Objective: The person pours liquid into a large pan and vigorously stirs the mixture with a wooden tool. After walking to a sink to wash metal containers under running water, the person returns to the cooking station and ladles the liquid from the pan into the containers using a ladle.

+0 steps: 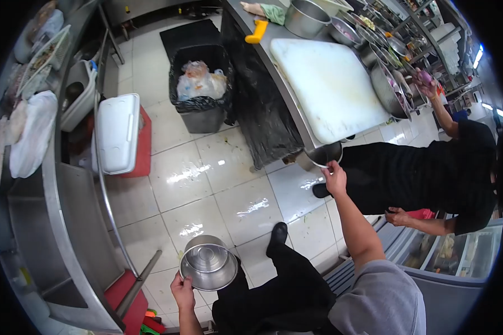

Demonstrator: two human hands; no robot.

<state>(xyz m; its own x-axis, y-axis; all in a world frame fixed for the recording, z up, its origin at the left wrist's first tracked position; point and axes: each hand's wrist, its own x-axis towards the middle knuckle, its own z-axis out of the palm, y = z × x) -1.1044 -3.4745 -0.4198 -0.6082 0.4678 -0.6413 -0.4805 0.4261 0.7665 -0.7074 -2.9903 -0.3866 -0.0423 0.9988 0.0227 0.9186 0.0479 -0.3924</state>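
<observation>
A round metal pan [208,262], its inside facing up, is held at its left rim by my left hand [183,290], fingers closed on it. My right hand [335,177] is farther forward and to the right, its fingers pinched on the rim of a second metal pot [320,157]. That pot is beside the near corner of the counter, just below the white cutting board [332,89], and is partly hidden by the counter and my hand.
A co-worker in black [419,173] stands at the right, one hand raised by metal bowls [390,89]. A lined trash bin [201,118], a red cooler with white lid [118,134] and a metal sink unit [84,223] stand ahead and left. The tiled floor [179,178] looks wet.
</observation>
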